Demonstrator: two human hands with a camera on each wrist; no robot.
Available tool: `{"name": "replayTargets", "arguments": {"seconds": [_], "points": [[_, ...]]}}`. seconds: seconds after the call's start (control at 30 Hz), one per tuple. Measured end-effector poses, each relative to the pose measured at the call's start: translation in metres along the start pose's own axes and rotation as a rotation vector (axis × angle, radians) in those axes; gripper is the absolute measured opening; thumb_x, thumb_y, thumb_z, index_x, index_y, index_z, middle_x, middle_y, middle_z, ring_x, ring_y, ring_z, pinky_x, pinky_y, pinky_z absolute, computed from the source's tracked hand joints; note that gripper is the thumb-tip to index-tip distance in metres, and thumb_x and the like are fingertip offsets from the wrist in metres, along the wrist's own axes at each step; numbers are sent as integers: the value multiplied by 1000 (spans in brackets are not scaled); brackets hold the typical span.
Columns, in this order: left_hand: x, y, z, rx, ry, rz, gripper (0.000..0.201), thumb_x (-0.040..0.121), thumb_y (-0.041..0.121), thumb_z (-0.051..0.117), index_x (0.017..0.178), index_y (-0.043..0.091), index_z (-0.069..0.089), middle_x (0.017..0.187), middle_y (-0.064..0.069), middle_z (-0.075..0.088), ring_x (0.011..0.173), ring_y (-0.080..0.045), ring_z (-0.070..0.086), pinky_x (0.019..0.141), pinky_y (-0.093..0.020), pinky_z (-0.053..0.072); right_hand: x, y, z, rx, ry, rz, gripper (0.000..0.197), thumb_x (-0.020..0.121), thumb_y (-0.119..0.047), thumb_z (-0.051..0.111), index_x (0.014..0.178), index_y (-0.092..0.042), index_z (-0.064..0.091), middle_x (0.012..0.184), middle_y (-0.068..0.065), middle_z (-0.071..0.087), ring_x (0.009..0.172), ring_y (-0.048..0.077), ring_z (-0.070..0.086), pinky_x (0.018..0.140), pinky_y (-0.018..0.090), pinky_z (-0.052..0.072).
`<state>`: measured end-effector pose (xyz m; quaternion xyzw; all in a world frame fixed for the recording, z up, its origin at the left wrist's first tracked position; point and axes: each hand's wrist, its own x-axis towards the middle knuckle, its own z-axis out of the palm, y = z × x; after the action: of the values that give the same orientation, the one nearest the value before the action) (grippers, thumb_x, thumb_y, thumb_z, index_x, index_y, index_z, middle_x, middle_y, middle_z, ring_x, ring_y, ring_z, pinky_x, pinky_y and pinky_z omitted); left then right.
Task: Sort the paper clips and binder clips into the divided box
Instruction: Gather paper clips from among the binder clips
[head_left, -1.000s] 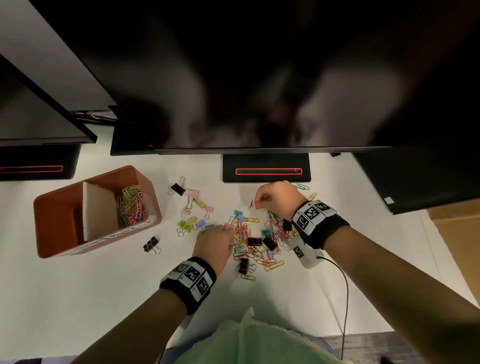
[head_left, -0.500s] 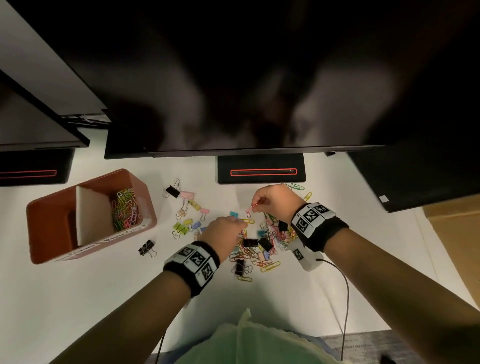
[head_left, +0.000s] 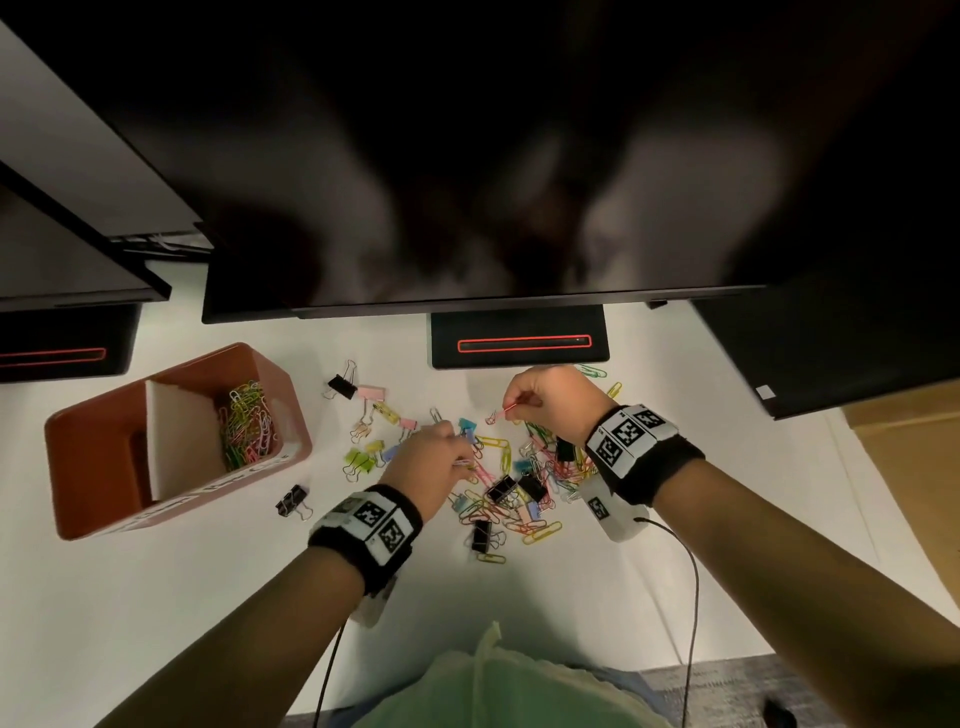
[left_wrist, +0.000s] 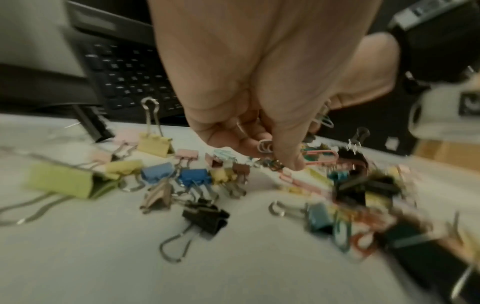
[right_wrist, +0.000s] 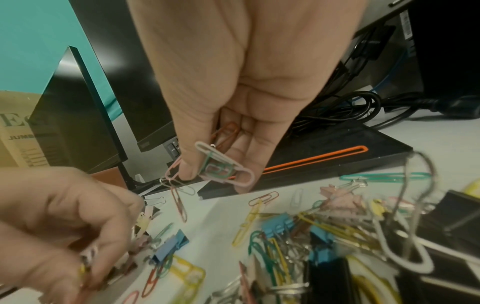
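Paper clips in my right hand: I have a small bunch of paper clips (right_wrist: 223, 168) pinched between thumb and fingers of my right hand (head_left: 545, 402), held just above the pile so loose ones dangle free instead of snagging
Paper clips in my left hand: my left hand (head_left: 428, 460) has its fingers curled together around a few paper clips (left_wrist: 265, 146), low over the left edge of the pile, I judge to gather more before one trip to the box
Mixed pile: paper clips and binder clips (head_left: 519, 478) lie tangled on the table (head_left: 156, 597) between my hands
Separated binder clips: a loose group (head_left: 374, 421) lies just left of the pile, near the box, apart from the tangle
Divided box: the red box (head_left: 291, 415) stands well left of the pile; its right compartment holds coloured paper clips (head_left: 244, 421), the left one looks mostly dark and I cannot tell its contents
Progress: my guess is roughly midway on paper clips, binder clips not yet boxed
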<state>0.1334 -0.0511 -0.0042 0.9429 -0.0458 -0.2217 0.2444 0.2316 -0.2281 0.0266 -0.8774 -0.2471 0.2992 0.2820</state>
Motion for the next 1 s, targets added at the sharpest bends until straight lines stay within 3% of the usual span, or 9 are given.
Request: {"name": "replayTargets", "arguments": {"seconds": [0.1,0.2,0.33,0.43,0.57,0.67,0.8,0.93,1.0], "points": [[-25,-7,-24,-218,124,-13,12,84,19,64,91,10,66,88,2,49,73,-8,49,70,-16,40,0,-9,0,-28,26,-34,11,85,-19,66,94,-14,69,95,2,69,84,12,61,81,24,51],[-54,-25,-58,-325,240,-47,6,81,15,68,85,12,65,85,4,52,72,2,50,67,-3,38,6,-28,3,-40,55,-96,10,85,-19,66,94,-16,69,93,-2,66,83,10,59,81,26,52],[-88,-67,-106,-278,386,-166,5,81,17,67,84,19,64,80,5,50,70,-11,50,65,-12,40,27,-80,10,-43,78,-217,10,84,-20,67,92,-14,70,92,2,68,81,13,60,80,29,52],[-109,-111,-132,-216,436,-320,4,82,21,66,84,22,63,84,2,54,72,-9,51,63,-13,36,52,-138,25,-34,110,-316,13,83,-25,68,90,-14,69,89,2,67,76,12,58,77,24,49],[-116,-150,-144,-246,423,-455,8,79,25,68,82,23,61,79,4,61,77,-14,57,73,-26,41,88,-210,58,4,121,-389,11,84,-20,66,92,-13,69,92,2,68,81,11,57,79,24,46],[-116,-154,-144,-368,340,-462,33,75,17,75,105,14,61,91,2,63,82,-9,57,83,-25,46,110,-242,86,14,93,-300,21,87,-22,62,104,-12,66,101,6,69,94,19,62,87,31,49],[-122,-155,-147,-397,312,-437,59,78,13,71,132,10,45,124,-7,58,107,-15,57,98,-29,44,114,-245,98,34,35,-184,35,93,-29,52,124,-13,54,110,8,67,100,21,62,90,31,49],[-125,-135,-148,-400,386,-305,45,83,20,66,126,19,51,115,2,62,100,-8,59,91,-27,47,86,-208,83,134,90,-204,25,94,-24,51,116,-17,59,104,-2,65,84,7,57,80,20,46],[-116,-115,-140,-445,380,-229,37,85,22,63,121,23,53,107,9,61,95,-3,58,82,-17,46,70,-171,74,94,148,-156,20,93,-20,53,111,-18,62,99,-3,64,75,4,53,75,19,45]]}}
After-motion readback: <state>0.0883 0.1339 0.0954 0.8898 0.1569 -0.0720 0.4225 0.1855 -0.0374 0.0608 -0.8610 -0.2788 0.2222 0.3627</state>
